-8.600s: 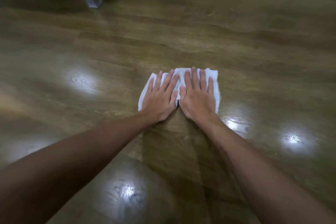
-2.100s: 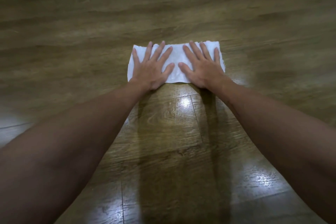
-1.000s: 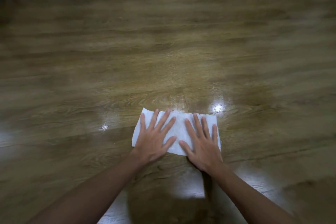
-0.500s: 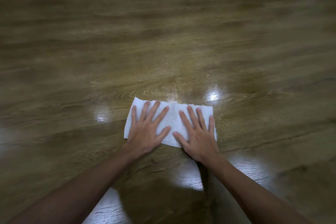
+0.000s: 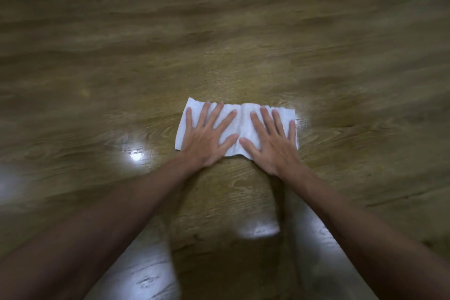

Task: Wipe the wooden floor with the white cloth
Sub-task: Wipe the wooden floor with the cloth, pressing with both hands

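On the wooden floor (image 5: 243, 31), I press my left hand (image 5: 207, 139) and right hand (image 5: 270, 146), fingers splayed flat, spreading the white cloth (image 5: 239, 122) for wide contact.

floor (image 5: 243, 44): wood-grain boards, glossy, bright glare patches on the surface; cloth (image 5: 239, 124): white, matt, wrinkled, paper-like creased texture, ragged far edge

- A white cloth (image 5: 239, 126) lies flat on a glossy wooden floor (image 5: 243, 31), slightly wrinkled at its middle.
- The left hand (image 5: 207, 137) presses its left half, fingers spread and straight.
- The right hand (image 5: 272, 146) presses its right half likewise, thumbs nearly meeting.
- Bright light patches (image 5: 136, 153) glint on the floor.
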